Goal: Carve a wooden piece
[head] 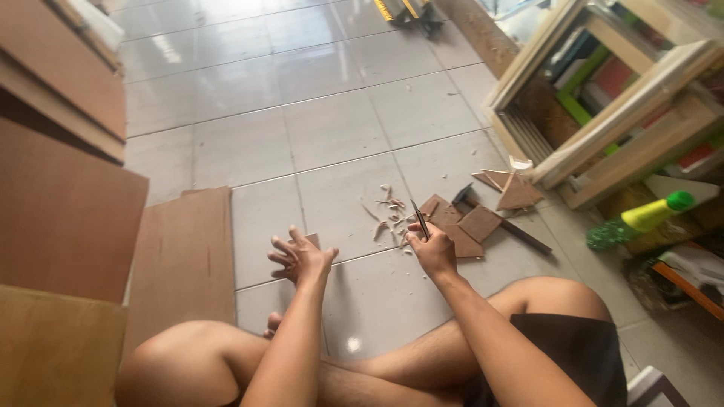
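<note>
I sit cross-legged on a tiled floor. My left hand (pixel 300 256) rests with fingers spread on a small brown wooden piece (pixel 311 240) on the floor. My right hand (pixel 431 251) is closed around a thin dark chisel-like tool (pixel 419 218), its tip pointing up and away from me. Just beyond that hand lie several brown wooden offcuts (pixel 469 224) and light wood shavings (pixel 388 212). A hammer (pixel 501 221) with a dark handle lies among the offcuts.
Brown plywood sheets (pixel 185 264) lie and lean at the left. A wooden frame unit (pixel 626 128) stands at the right, with a yellow bottle with a green cap (pixel 648 215) beside it. A yellow tool (pixel 403 10) lies at the far top.
</note>
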